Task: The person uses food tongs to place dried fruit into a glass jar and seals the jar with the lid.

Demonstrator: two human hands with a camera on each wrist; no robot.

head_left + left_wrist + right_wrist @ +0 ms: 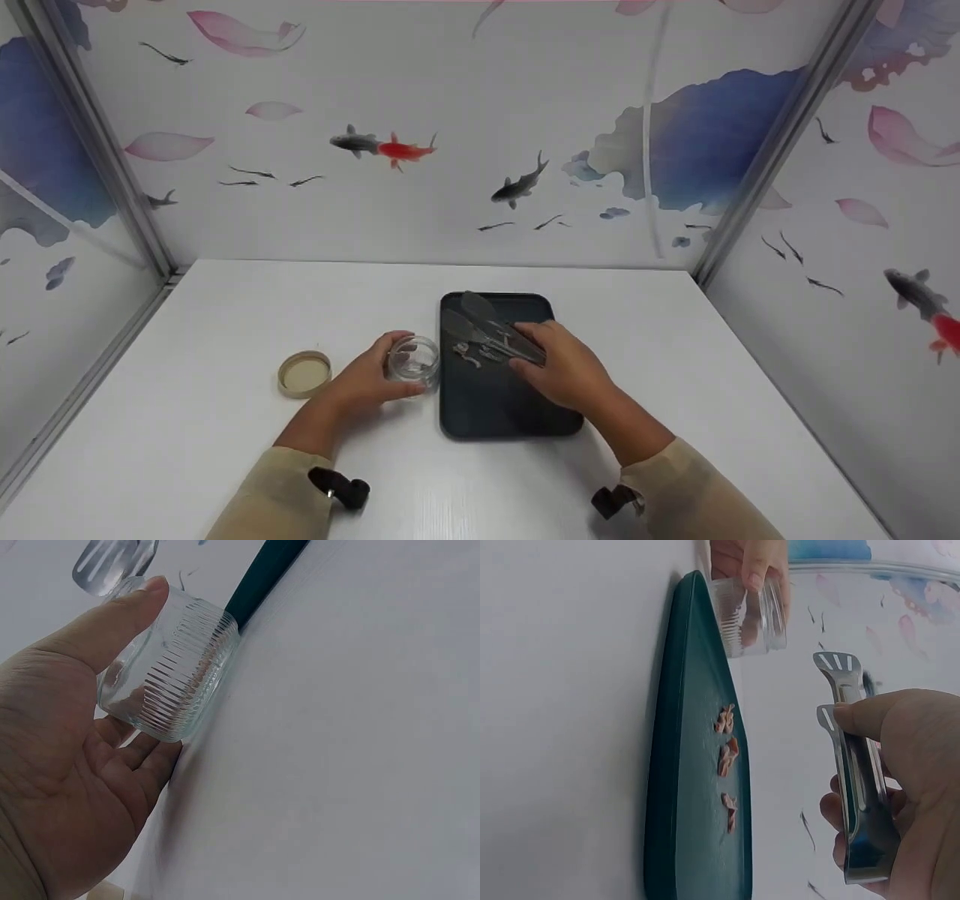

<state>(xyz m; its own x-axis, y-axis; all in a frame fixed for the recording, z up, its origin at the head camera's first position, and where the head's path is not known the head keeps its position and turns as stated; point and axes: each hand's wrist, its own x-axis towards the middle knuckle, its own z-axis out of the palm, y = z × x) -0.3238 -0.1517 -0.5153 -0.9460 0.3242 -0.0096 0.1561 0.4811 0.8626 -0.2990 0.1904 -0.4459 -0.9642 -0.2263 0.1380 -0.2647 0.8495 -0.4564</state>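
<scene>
My left hand holds an open glass jar with ribbed sides, just left of a dark green tray. In the left wrist view the thumb lies across one side of the jar, while the other fingers reach behind it. My right hand grips metal tongs with slotted ends, held over the tray. The tips of the tongs are spread apart with nothing between them. Three small, crumpled pinkish-brown pieces lie on the tray.
A round gold jar lid lies on the white table, left of my left hand. Printed wall panels with fish and petals enclose the table at the back and both sides.
</scene>
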